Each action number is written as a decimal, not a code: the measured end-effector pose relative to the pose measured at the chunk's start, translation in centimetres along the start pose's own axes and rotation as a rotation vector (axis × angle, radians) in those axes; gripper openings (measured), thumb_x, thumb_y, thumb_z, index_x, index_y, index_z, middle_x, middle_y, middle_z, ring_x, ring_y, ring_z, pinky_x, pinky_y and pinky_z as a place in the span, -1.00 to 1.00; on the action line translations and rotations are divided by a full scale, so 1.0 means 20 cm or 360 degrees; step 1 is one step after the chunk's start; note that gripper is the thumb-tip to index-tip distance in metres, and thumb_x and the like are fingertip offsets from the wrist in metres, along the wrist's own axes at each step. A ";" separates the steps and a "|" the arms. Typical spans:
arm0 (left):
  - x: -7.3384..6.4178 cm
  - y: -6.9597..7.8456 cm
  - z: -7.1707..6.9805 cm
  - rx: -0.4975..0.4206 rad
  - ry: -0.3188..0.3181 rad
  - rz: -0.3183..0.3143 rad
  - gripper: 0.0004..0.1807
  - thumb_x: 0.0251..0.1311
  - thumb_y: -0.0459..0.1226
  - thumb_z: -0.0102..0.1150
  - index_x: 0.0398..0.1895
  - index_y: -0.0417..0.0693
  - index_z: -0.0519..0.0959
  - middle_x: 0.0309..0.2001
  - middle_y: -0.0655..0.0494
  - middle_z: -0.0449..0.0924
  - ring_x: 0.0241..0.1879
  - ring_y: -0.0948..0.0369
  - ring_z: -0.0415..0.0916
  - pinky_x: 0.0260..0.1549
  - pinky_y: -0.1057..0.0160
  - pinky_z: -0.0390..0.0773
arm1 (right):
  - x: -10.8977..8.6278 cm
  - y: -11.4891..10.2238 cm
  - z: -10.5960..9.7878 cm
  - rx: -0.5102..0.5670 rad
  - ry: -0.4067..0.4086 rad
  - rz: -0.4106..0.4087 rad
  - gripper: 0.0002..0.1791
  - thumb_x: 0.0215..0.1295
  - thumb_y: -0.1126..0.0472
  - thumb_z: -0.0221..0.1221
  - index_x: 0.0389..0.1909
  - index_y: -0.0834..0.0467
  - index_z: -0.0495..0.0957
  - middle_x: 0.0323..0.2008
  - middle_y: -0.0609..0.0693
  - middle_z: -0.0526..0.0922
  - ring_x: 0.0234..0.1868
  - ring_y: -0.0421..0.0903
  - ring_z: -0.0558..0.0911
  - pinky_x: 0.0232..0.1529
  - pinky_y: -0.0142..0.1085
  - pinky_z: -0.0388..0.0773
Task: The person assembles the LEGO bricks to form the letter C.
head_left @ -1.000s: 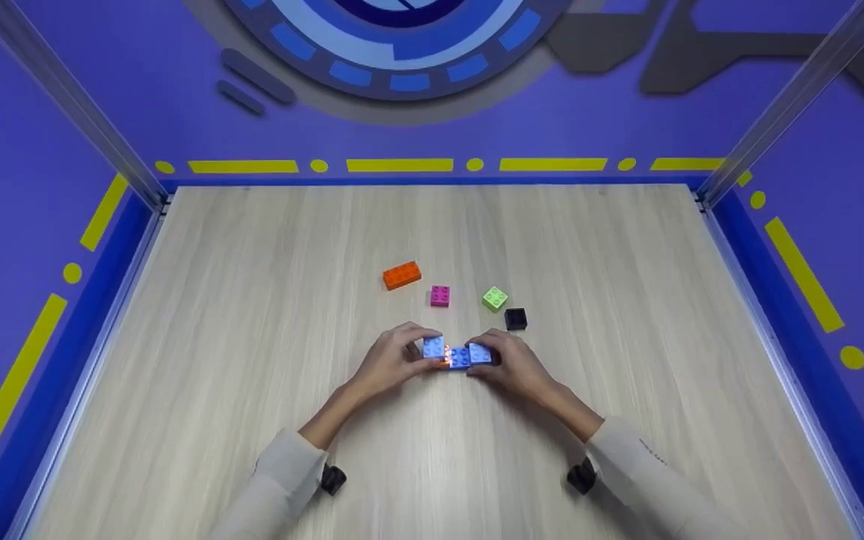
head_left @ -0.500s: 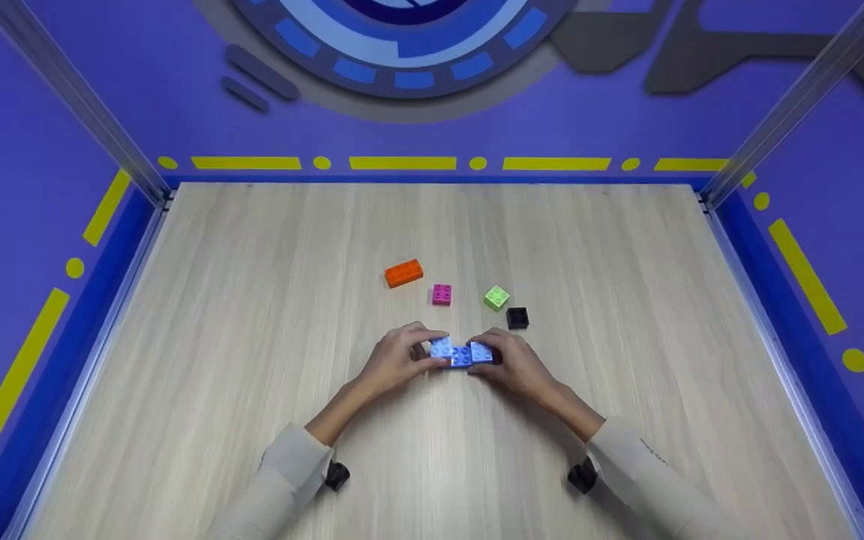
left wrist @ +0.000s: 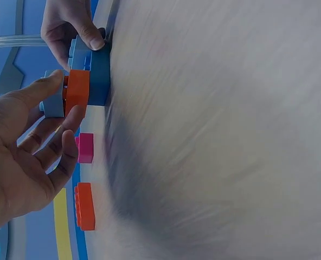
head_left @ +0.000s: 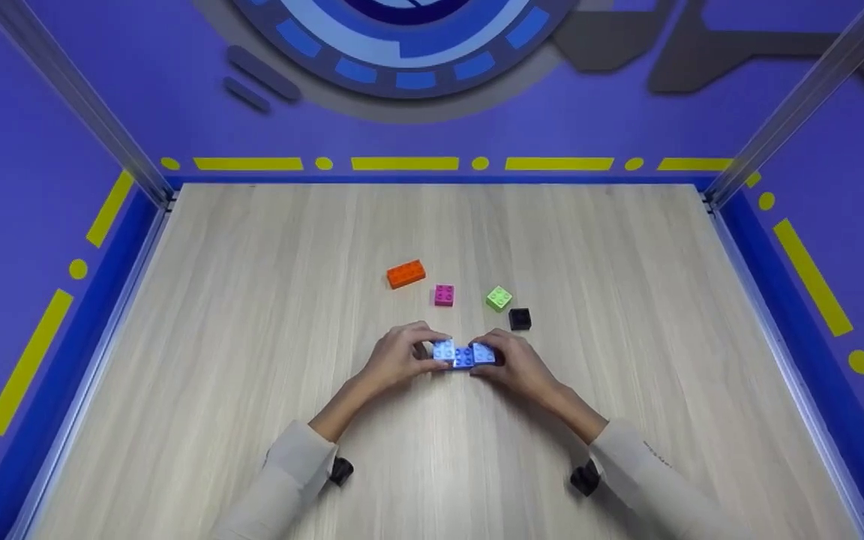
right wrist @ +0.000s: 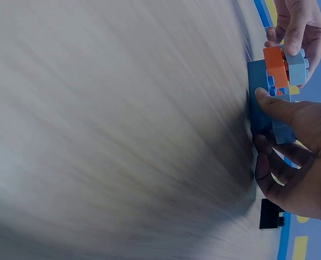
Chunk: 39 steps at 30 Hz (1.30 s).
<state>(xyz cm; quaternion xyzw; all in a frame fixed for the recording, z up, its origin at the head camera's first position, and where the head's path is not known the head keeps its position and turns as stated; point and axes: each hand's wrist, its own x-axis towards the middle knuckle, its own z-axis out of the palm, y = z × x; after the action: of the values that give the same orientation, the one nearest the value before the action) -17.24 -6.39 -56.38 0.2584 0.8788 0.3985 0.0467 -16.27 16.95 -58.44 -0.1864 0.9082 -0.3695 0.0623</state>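
Observation:
My left hand (head_left: 396,358) pinches a small light blue brick (head_left: 443,349) between thumb and fingers. Beneath that brick sits an orange brick (left wrist: 77,89), its underside right at the left end of a longer blue brick (right wrist: 258,78) on the table. My right hand (head_left: 520,365) grips the other end of the blue brick, where a second light blue brick (head_left: 484,353) is mounted on top. Blue studs show between the two raised bricks. From the head view the orange brick is hidden under the left light blue one.
Beyond the hands lie an orange eight-stud brick (head_left: 406,274), a magenta brick (head_left: 444,295), a lime green brick (head_left: 499,298) and a black brick (head_left: 520,319). Blue-purple walls (head_left: 432,139) border the wooden table (head_left: 252,255) at the back and sides.
My left hand has moved slightly right, bringing its light blue and orange bricks over the blue brick's left end. The right hand keeps its grip almost in place.

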 end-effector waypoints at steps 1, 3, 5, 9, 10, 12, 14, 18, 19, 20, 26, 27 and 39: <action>0.00 0.00 0.00 0.0020 0.0007 0.0002 -0.59 -0.16 -0.07 0.32 -0.12 0.17 0.58 -0.40 0.24 0.51 -0.43 0.22 0.51 -0.47 0.42 0.42 | 0.00 0.00 0.00 -0.0003 -0.0005 0.0004 -0.58 -0.11 0.10 0.33 -0.13 0.01 0.54 -0.23 -0.18 0.53 -0.15 -0.25 0.49 -0.06 -0.28 0.43; 0.00 0.01 0.00 0.0078 0.0020 0.0005 -0.59 -0.16 -0.06 0.32 -0.13 0.19 0.59 -0.39 0.23 0.52 -0.43 0.22 0.51 -0.48 0.44 0.39 | 0.00 0.00 0.00 -0.0007 -0.0012 0.0005 -0.58 -0.11 0.10 0.33 -0.13 0.00 0.54 -0.23 -0.18 0.53 -0.14 -0.25 0.49 -0.05 -0.27 0.43; -0.01 0.01 0.00 0.0130 0.0026 0.0009 -0.59 -0.16 -0.05 0.32 -0.13 0.20 0.58 -0.39 0.21 0.53 -0.44 0.21 0.50 -0.50 0.44 0.37 | 0.00 0.00 0.00 -0.0005 -0.0013 0.0002 -0.58 -0.11 0.10 0.33 -0.13 0.01 0.54 -0.23 -0.18 0.53 -0.14 -0.25 0.49 -0.05 -0.27 0.43; 0.01 0.01 0.00 0.0201 0.0004 0.0002 -0.59 -0.17 -0.02 0.32 -0.14 0.23 0.59 -0.39 0.21 0.54 -0.45 0.23 0.48 -0.53 0.44 0.33 | 0.00 0.01 0.00 0.0011 0.0009 -0.0028 -0.57 -0.13 0.10 0.34 -0.14 0.03 0.55 -0.24 -0.17 0.54 -0.16 -0.24 0.50 -0.06 -0.26 0.43; 0.01 0.01 0.00 0.0206 -0.0007 -0.0001 -0.59 -0.18 -0.02 0.32 -0.14 0.23 0.59 -0.40 0.22 0.54 -0.45 0.23 0.48 -0.53 0.44 0.32 | 0.00 0.01 0.00 0.0013 0.0014 -0.0031 -0.57 -0.14 0.10 0.34 -0.14 0.03 0.55 -0.25 -0.17 0.55 -0.16 -0.24 0.50 -0.06 -0.27 0.43; 0.02 0.01 0.00 0.0203 -0.0019 -0.0008 -0.59 -0.21 -0.01 0.34 -0.17 0.23 0.60 -0.41 0.24 0.53 -0.46 0.24 0.47 -0.54 0.44 0.32 | 0.00 0.01 -0.01 0.0017 0.0022 -0.0057 -0.57 -0.14 0.11 0.34 -0.15 0.03 0.56 -0.26 -0.17 0.55 -0.17 -0.25 0.50 -0.08 -0.27 0.44; 0.03 0.01 0.00 0.0179 -0.0031 -0.0018 -0.60 -0.23 -0.03 0.36 -0.20 0.21 0.60 -0.42 0.26 0.51 -0.45 0.25 0.48 -0.53 0.44 0.33 | 0.00 0.01 -0.01 0.0016 0.0027 -0.0074 -0.58 -0.13 0.11 0.34 -0.15 0.03 0.56 -0.25 -0.18 0.56 -0.17 -0.26 0.51 -0.08 -0.28 0.44; 0.04 0.00 0.00 0.0128 -0.0073 -0.0032 -0.61 -0.22 -0.05 0.36 -0.20 0.20 0.60 -0.42 0.28 0.47 -0.43 0.28 0.47 -0.51 0.44 0.35 | 0.00 0.01 -0.01 0.0017 0.0029 -0.0074 -0.59 -0.13 0.12 0.34 -0.16 0.02 0.56 -0.25 -0.18 0.56 -0.16 -0.27 0.51 -0.08 -0.27 0.45; 0.04 0.00 0.01 0.0120 -0.0082 -0.0031 -0.61 -0.21 -0.06 0.36 -0.20 0.19 0.60 -0.41 0.28 0.47 -0.42 0.29 0.46 -0.50 0.45 0.36 | 0.00 0.01 -0.01 0.0018 0.0028 -0.0068 -0.59 -0.13 0.12 0.34 -0.16 0.02 0.56 -0.25 -0.18 0.56 -0.16 -0.26 0.51 -0.08 -0.27 0.45; 0.04 0.00 0.01 0.0114 -0.0091 -0.0024 -0.61 -0.20 -0.06 0.36 -0.19 0.19 0.59 -0.41 0.27 0.46 -0.42 0.29 0.45 -0.49 0.45 0.36 | 0.00 0.01 -0.01 0.0022 0.0024 -0.0065 -0.59 -0.13 0.12 0.34 -0.15 0.02 0.56 -0.25 -0.17 0.56 -0.16 -0.25 0.51 -0.08 -0.26 0.45; 0.03 -0.03 0.00 0.0060 -0.0134 0.0048 -0.60 -0.15 -0.06 0.33 -0.14 0.17 0.56 -0.35 0.24 0.46 -0.38 0.29 0.40 -0.42 0.41 0.37 | 0.00 0.00 -0.01 0.0042 0.0005 -0.0051 -0.57 -0.13 0.12 0.34 -0.14 0.03 0.54 -0.21 -0.16 0.55 -0.11 -0.21 0.51 -0.03 -0.24 0.43; 0.04 -0.03 -0.01 0.0031 -0.0154 0.0056 -0.59 -0.15 -0.05 0.32 -0.13 0.18 0.55 -0.34 0.25 0.46 -0.38 0.28 0.41 -0.41 0.40 0.39 | 0.00 0.01 -0.01 0.0045 0.0003 -0.0049 -0.57 -0.13 0.13 0.34 -0.14 0.03 0.54 -0.21 -0.16 0.55 -0.11 -0.20 0.51 -0.03 -0.23 0.43; 0.13 -0.10 -0.13 -0.0585 -0.0136 -0.0059 -0.58 0.04 -0.20 0.19 0.01 -0.07 0.47 -0.19 -0.13 0.55 -0.35 0.01 0.53 -0.46 0.11 0.52 | 0.00 0.00 0.00 0.0057 0.0039 -0.0021 -0.57 -0.17 0.13 0.37 -0.17 0.05 0.57 -0.26 -0.17 0.56 -0.16 -0.24 0.52 -0.05 -0.26 0.43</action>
<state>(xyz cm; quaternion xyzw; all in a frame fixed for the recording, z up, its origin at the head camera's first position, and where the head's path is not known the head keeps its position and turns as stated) -20.99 -7.99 -55.82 0.2460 0.7930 0.5400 0.1378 -16.31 17.04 -58.43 -0.1868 0.9008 -0.3884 0.0521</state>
